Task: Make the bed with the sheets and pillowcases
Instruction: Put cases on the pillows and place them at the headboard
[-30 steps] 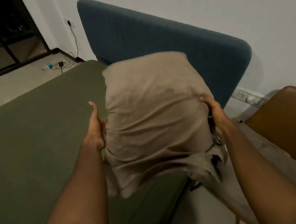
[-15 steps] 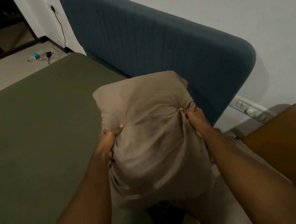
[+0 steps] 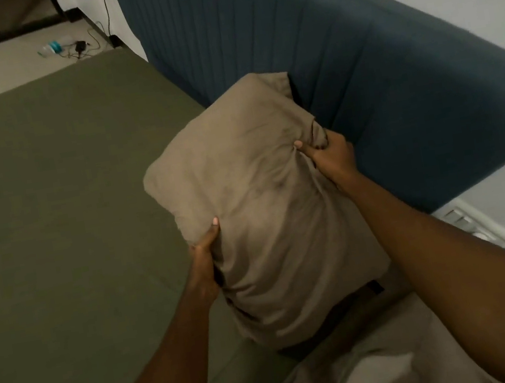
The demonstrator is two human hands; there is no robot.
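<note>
A pillow (image 3: 265, 215) in a tan pillowcase is held tilted above the head-end corner of the bed (image 3: 67, 220), just in front of the blue headboard (image 3: 358, 75). Its lower left edge is clasped by the left hand (image 3: 204, 258), whose grip is closed with the thumb on top. Its right edge is bunched in the tight grip of the right hand (image 3: 328, 156). The bed is covered by a smooth olive sheet. More tan cloth (image 3: 388, 365) is seen at bottom right.
</note>
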